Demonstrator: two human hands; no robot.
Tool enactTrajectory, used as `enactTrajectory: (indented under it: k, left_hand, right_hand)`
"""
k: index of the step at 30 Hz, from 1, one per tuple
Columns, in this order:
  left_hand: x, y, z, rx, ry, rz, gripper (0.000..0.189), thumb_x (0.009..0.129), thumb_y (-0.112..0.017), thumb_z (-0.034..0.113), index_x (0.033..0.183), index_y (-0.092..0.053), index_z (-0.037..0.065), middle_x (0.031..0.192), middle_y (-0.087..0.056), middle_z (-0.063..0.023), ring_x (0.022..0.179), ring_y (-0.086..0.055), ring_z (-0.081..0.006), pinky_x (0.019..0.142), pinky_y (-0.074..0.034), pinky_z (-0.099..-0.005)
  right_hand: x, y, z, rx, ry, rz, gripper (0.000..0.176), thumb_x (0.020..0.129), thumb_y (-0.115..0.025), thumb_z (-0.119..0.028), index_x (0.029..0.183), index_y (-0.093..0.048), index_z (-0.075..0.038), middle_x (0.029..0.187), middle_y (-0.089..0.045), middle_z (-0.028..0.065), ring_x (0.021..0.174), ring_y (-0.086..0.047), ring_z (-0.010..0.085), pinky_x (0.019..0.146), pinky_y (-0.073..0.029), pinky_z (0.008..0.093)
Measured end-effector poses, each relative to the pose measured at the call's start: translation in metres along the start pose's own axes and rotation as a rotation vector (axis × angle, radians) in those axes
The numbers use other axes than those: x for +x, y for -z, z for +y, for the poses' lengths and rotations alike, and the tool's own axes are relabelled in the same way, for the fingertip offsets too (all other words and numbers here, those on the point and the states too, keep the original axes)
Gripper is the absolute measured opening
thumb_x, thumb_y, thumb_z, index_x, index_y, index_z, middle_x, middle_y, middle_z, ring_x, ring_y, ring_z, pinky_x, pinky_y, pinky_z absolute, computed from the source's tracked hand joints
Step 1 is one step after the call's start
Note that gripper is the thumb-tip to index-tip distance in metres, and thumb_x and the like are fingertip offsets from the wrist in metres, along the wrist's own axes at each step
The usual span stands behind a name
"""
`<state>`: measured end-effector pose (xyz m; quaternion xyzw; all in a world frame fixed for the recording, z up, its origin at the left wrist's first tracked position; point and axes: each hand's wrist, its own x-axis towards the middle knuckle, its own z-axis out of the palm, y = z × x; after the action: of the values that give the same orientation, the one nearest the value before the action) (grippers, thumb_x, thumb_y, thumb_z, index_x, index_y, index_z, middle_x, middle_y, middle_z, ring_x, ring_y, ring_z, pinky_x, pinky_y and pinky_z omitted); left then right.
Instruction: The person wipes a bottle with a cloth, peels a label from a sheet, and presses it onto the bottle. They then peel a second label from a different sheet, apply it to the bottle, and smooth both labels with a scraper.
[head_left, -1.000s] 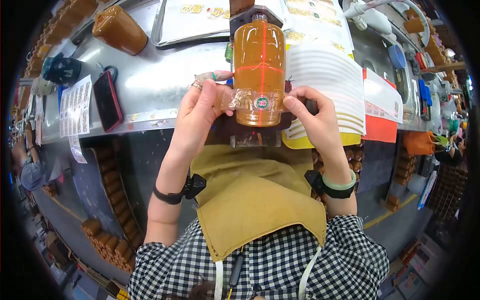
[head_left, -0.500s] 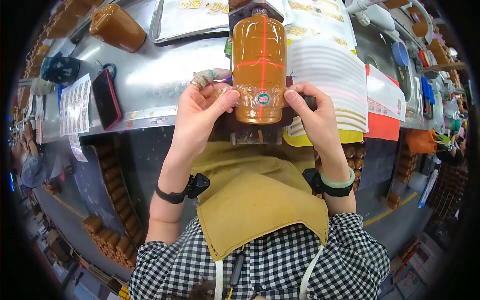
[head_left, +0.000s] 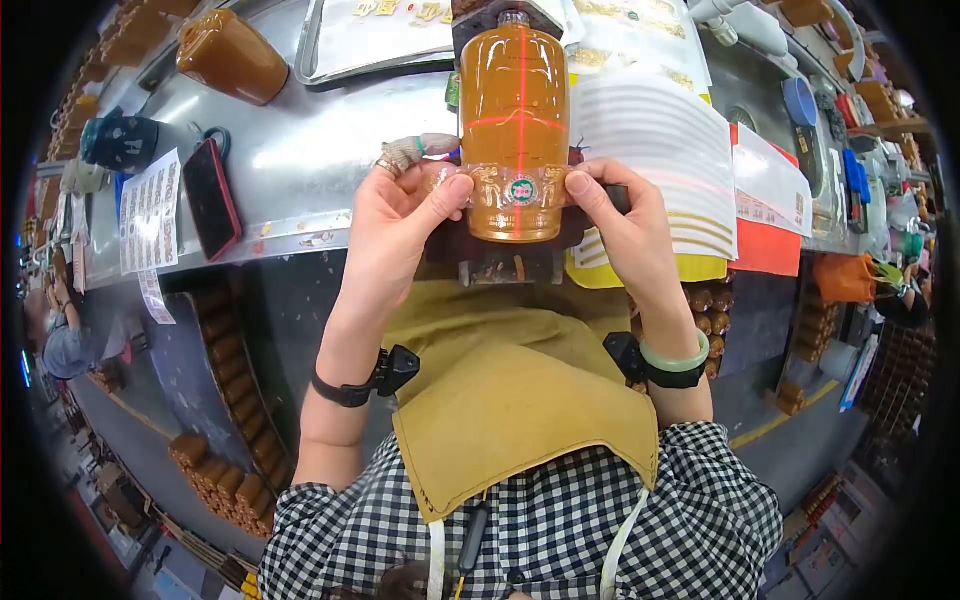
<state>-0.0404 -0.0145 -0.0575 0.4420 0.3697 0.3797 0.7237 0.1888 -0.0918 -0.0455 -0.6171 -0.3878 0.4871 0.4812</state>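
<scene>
A glossy amber-brown bottle [head_left: 515, 90] lies in front of me, neck pointing away, with a red laser cross on it. Across its lower part runs a clear label strip [head_left: 496, 188] with pale gold print and a round green emblem. My left hand [head_left: 410, 205] pinches the strip's left end between thumb and fingers, its index finger wearing a fabric finger cot [head_left: 405, 154]. At the right end, my right hand [head_left: 618, 205] is closed on the strip, thumb near the bottle's side. A dark holder [head_left: 510, 268] sits under the bottle, mostly hidden.
Fanned sheets of label backing [head_left: 655, 180] lie right of the bottle, beside a red sheet [head_left: 768, 255]. Left are a phone [head_left: 213, 200], a printed sheet [head_left: 150, 215] and another brown bottle [head_left: 232, 58]. A metal tray [head_left: 310, 60] stands behind.
The bottle, strip and both hands appear slightly higher and further left in view. Both hands keep their pinch on the strip's ends.
</scene>
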Motion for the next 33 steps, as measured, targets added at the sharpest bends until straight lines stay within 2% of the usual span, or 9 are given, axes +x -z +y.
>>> enactTrajectory:
  k: [7, 21, 33]
  left_hand:
    - [0.0002, -0.0003, -0.0001, -0.001, -0.015, -0.002, 0.038, 0.099, -0.072, 0.01, 0.132, -0.057, 0.0, 0.104, -0.068, -0.0032, 0.089, -0.06, -0.009, 0.079, -0.049, -0.0249]
    - [-0.0013, -0.0031, 0.0022, 0.007, -0.009, 0.014, 0.039, 0.098, -0.071, 0.008, 0.134, -0.057, 0.001, 0.101, -0.067, -0.0015, 0.089, -0.061, -0.0089, 0.079, -0.049, -0.0245]
    - [-0.0015, -0.0051, 0.0022, 0.023, -0.014, 0.018, 0.04, 0.098, -0.071, 0.008, 0.134, -0.057, 0.0, 0.103, -0.068, -0.0027, 0.089, -0.061, -0.009, 0.078, -0.048, -0.0246]
  right_hand:
    - [0.0004, 0.0003, 0.0021, 0.004, 0.019, -0.008, 0.018, 0.099, -0.069, -0.017, 0.101, -0.073, 0.001, 0.093, -0.072, 0.0006, 0.089, -0.061, 0.0069, 0.083, -0.049, 0.0249]
    - [-0.002, -0.0011, -0.0004, -0.018, -0.012, 0.034, 0.018, 0.098, -0.071, -0.018, 0.1, -0.073, 0.0, 0.09, -0.07, -0.0016, 0.085, -0.058, 0.0053, 0.076, -0.048, 0.0239]
    - [-0.0006, -0.0003, 0.0044, -0.037, 0.014, 0.043, 0.019, 0.098, -0.071, -0.018, 0.099, -0.073, 0.001, 0.09, -0.07, 0.0004, 0.088, -0.059, 0.0074, 0.082, -0.049, 0.0259]
